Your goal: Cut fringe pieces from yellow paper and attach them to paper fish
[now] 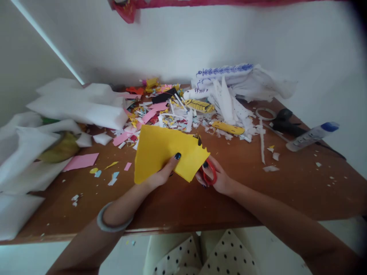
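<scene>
A sheet of yellow paper (pixel 160 147) is held up over the near part of the table by my left hand (pixel 164 172), thumb on top and fingers hidden underneath. Its right edge is jagged with small cuts. My right hand (pixel 219 179) is closed around the red handles of scissors (pixel 210 172). The dark blades are mostly hidden behind the paper, with a tip showing at its upper right edge. Both hands are close together, just above the brown wood.
Paper scraps (pixel 174 116) in many colours heap up at the back of the brown table (pixel 243 198). White foam pieces (pixel 86 107) crowd the left. A roll of tape (pixel 266 114), a black tool (pixel 286 124) and a clear blue-ended bottle or tube (pixel 312 136) lie at the right.
</scene>
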{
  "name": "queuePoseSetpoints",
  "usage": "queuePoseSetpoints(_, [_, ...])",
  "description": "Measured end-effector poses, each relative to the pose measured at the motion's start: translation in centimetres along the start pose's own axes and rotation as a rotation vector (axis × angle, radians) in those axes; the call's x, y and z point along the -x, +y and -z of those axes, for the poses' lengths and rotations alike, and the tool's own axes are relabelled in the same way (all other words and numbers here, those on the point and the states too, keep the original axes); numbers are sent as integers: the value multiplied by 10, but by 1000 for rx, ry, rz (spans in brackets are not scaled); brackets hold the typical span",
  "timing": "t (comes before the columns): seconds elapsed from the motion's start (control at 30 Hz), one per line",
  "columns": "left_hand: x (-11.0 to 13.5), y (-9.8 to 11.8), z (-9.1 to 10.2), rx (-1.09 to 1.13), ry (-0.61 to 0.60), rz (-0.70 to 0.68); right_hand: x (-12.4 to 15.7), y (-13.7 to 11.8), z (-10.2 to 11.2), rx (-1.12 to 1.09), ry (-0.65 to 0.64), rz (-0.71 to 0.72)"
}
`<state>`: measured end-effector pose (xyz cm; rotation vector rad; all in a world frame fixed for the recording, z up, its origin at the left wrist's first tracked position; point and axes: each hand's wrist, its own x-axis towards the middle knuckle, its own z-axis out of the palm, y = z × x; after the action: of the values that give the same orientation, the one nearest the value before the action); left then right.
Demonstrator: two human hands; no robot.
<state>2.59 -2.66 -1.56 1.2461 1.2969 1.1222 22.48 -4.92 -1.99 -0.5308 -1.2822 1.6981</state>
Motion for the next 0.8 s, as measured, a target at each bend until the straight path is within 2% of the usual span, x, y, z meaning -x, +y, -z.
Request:
queuePoseSetpoints(0.17, [-3,-4,0,-15,-72,-51,0,2,3,-41,-1,1])
queuePoseSetpoints(0.37, [-7,2,-9,23,-41,-104,-3,6,8,-65,37,16])
queuePoseSetpoints(0.43, [-8,8,-8,18,-46,-121,-6,6,9,-38,116,40])
queuePoseSetpoints(0.5, [-11,14,-3,-6,-82,-116,-10,4,11,8,261,86])
queuePoseSetpoints(0.6, [-19,23,9,-54,-208,2,-17,-1,18,47,434,145])
queuePoseSetpoints(0.67, [-24,28,20,-56,-259,74,-21,-7,22,48,428,125])
queuePoseSetpoints(0.8, [-27,30,38,-94,-238,99,-25,-17,23,108,323,-59])
